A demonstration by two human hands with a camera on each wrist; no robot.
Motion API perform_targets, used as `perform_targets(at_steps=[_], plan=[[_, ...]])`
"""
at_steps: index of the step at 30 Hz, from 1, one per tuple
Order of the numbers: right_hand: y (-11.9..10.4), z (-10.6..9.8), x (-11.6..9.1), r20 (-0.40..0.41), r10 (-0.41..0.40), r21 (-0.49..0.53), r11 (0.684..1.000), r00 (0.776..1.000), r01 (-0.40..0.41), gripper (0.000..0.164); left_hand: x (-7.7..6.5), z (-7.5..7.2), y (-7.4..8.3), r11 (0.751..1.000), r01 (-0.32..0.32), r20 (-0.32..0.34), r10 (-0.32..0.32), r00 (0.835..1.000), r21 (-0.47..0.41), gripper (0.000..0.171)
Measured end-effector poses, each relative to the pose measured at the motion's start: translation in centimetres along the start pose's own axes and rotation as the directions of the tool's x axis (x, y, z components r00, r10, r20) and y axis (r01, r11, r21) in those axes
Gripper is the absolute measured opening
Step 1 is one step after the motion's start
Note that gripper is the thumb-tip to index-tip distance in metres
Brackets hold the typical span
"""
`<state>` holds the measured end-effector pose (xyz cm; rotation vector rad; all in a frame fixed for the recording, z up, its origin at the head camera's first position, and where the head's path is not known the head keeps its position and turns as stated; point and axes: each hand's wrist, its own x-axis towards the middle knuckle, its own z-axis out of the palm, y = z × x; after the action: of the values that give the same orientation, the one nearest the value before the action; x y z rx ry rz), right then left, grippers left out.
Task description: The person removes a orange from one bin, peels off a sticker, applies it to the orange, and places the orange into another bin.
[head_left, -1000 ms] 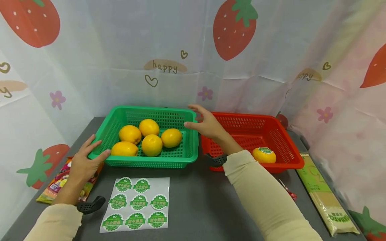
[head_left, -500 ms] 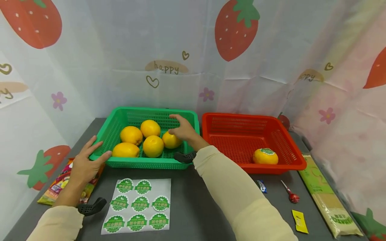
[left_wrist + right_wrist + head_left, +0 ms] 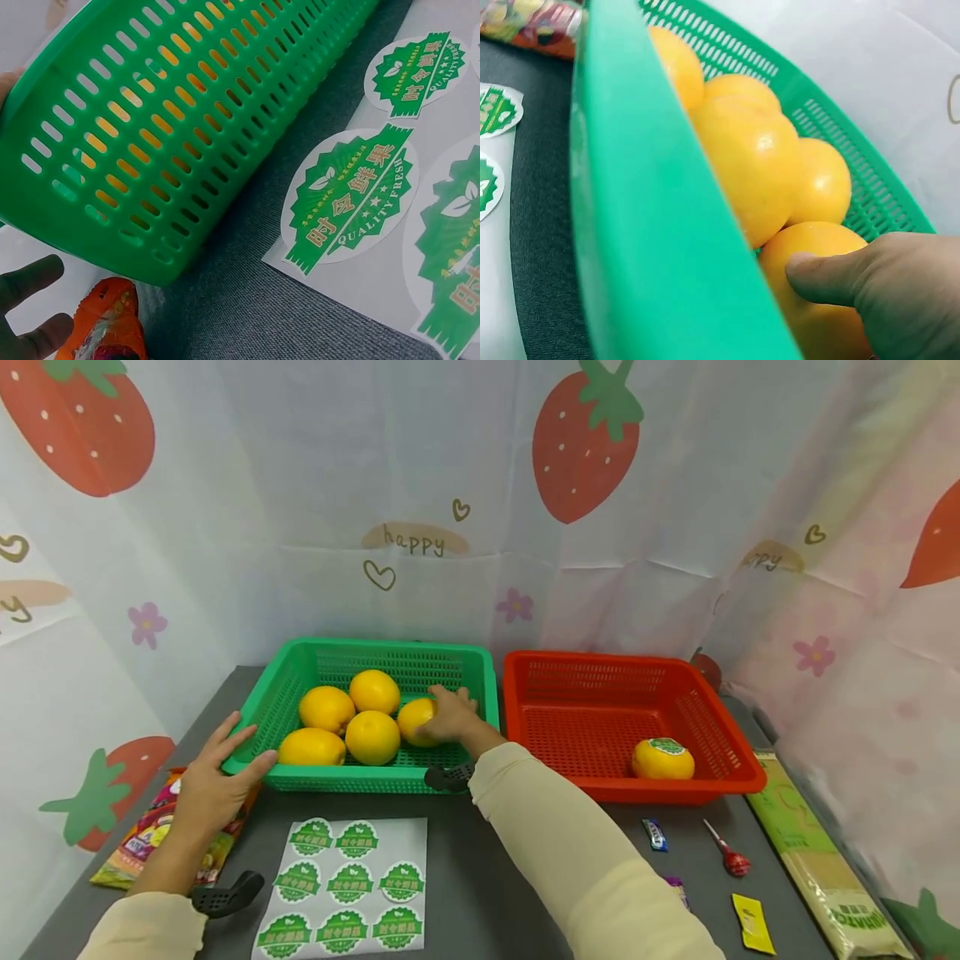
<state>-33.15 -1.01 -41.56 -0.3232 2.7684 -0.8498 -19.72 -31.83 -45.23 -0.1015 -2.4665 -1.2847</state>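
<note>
Several oranges lie in a green plastic basket (image 3: 375, 780) at the left of the head view. My right hand (image 3: 453, 717) reaches into it and grips the rightmost orange (image 3: 415, 722). In the right wrist view the thumb (image 3: 829, 274) presses on that orange, while the other fingers are hidden behind it. My left hand (image 3: 213, 781) rests with spread fingers at the basket's left front corner. A red basket (image 3: 585, 727) stands to the right and holds one orange with a green round sticker (image 3: 663, 760).
A white sheet of green round stickers (image 3: 345, 889) lies before the green basket. A colourful snack bag (image 3: 150, 839) is under the left forearm. On the right lie a lollipop (image 3: 731, 856), small wrapped candies (image 3: 752, 922) and a long green-and-tan packet (image 3: 825, 860).
My right hand has moved left from above the gap between the baskets, down into the green one, and taken hold of the rightmost orange. The left hand has stayed at the corner.
</note>
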Motion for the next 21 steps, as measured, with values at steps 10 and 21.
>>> perform_targets(at_steps=[10,21], plan=[[0.1,-0.3,-0.9,0.026,-0.011,0.018,1.000,1.000,0.011,0.072,-0.2,0.4,0.2,1.000,0.009,0.012,-0.009,1.000,0.008,0.059],[0.5,-4.7,-6.5,-0.192,-0.234,0.130,0.957,0.953,0.261,0.084,0.1,0.1,0.1,1.000,-0.006,-0.013,0.006,1.000,0.017,0.057]])
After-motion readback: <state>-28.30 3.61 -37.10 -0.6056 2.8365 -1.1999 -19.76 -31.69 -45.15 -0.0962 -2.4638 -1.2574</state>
